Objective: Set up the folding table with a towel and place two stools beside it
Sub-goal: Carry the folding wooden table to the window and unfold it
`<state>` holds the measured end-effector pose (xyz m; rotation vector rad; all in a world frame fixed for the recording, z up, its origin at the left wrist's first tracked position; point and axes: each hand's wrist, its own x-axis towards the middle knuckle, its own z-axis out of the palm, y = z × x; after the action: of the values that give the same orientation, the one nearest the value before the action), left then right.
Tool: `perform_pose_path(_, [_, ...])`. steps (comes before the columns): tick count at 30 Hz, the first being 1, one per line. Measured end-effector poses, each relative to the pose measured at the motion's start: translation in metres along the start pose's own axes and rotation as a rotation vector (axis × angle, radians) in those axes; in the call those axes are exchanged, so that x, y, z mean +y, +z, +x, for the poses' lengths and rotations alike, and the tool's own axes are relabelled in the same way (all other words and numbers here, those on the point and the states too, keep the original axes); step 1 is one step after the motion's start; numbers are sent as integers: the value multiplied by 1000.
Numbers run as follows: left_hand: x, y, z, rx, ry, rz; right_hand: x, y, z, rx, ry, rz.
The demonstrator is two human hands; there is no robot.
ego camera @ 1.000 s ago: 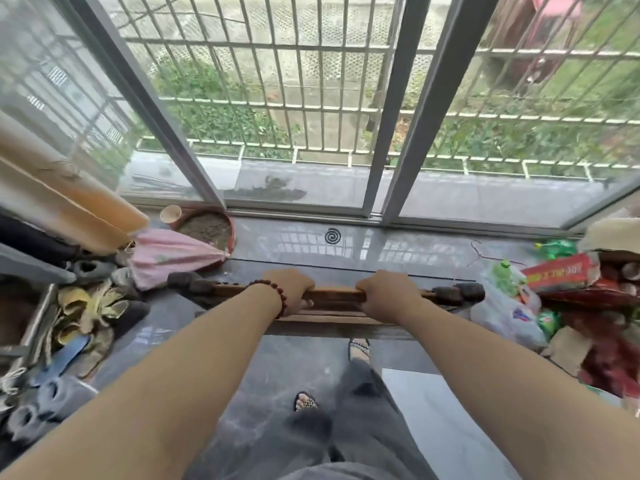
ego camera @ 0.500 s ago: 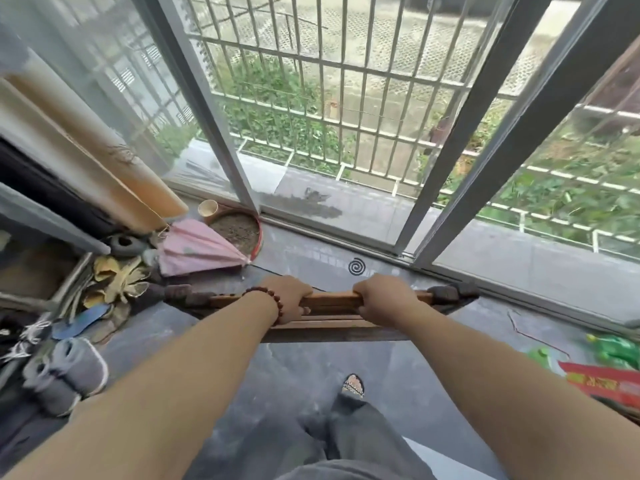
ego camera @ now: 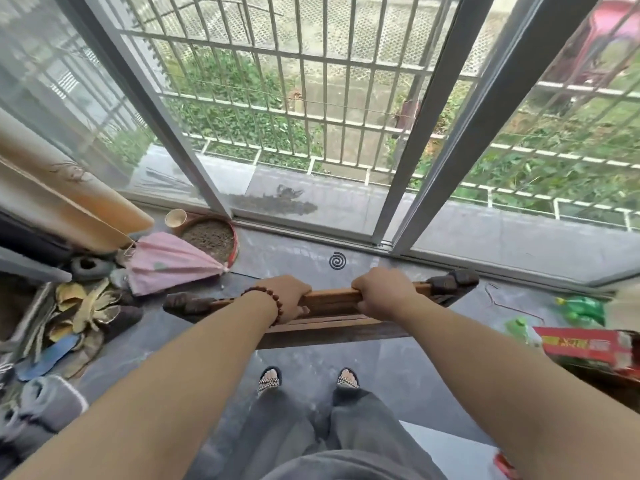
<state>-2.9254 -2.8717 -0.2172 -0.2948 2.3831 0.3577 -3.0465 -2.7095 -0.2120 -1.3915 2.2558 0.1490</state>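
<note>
A folded wooden table [ego camera: 330, 299] is held edge-up in front of me, above the grey floor, with dark caps at both ends. My left hand [ego camera: 285, 296], a bead bracelet on its wrist, grips the top wooden edge left of centre. My right hand [ego camera: 379, 296] grips the same edge right of centre. The table's lower part is hidden behind its top edge. No towel or stool is in view.
A sliding glass door frame [ego camera: 408, 188] stands just ahead, with a barred balcony beyond. At the left lie a pink folded umbrella [ego camera: 169, 263], a red-rimmed tray of soil [ego camera: 211, 237] and several shoes [ego camera: 69, 317]. A red box [ego camera: 585, 344] and green packets sit at the right.
My view has swung back to the right and down, and my feet now show below the table. Both hands keep the same grip on the table's top edge.
</note>
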Motion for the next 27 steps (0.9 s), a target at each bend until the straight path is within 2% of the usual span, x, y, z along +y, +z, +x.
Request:
perform_pose_path(7, [2,-10,8,-50,127,129,-12,17,-19,-6,174,85])
perform_pose_path(16, [13,-36,10,-67,416,401,-46,32,-56,77,514,266])
perform_pose_path(27, [43,-17,8,-60,752,739,-121,81,-108,196,889,514])
